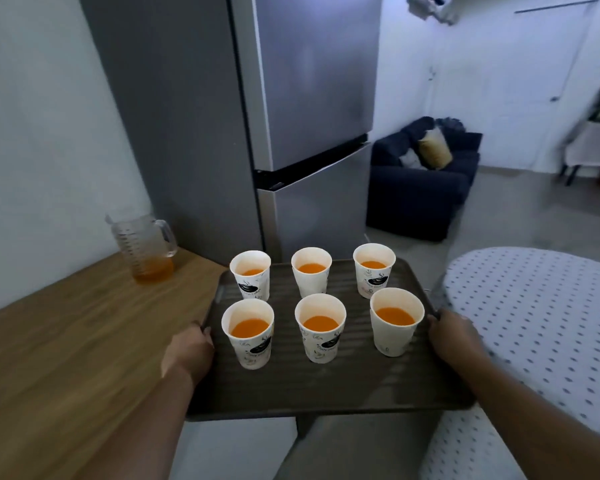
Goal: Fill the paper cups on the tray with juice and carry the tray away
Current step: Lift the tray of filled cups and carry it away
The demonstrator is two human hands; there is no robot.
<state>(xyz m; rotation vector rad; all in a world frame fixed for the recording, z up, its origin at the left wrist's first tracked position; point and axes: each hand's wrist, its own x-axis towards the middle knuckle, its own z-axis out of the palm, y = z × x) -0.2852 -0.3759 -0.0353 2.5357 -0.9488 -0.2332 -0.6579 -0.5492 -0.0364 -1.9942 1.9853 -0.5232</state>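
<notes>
Left hand (189,344) and right hand (452,332) curl fingers round opposite tray (326,386) edges, keeping it level. Six cups (321,327) hold juice.

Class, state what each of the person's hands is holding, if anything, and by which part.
Both hold the dark tray: the left hand grips its left edge, the right hand its right edge.
</notes>
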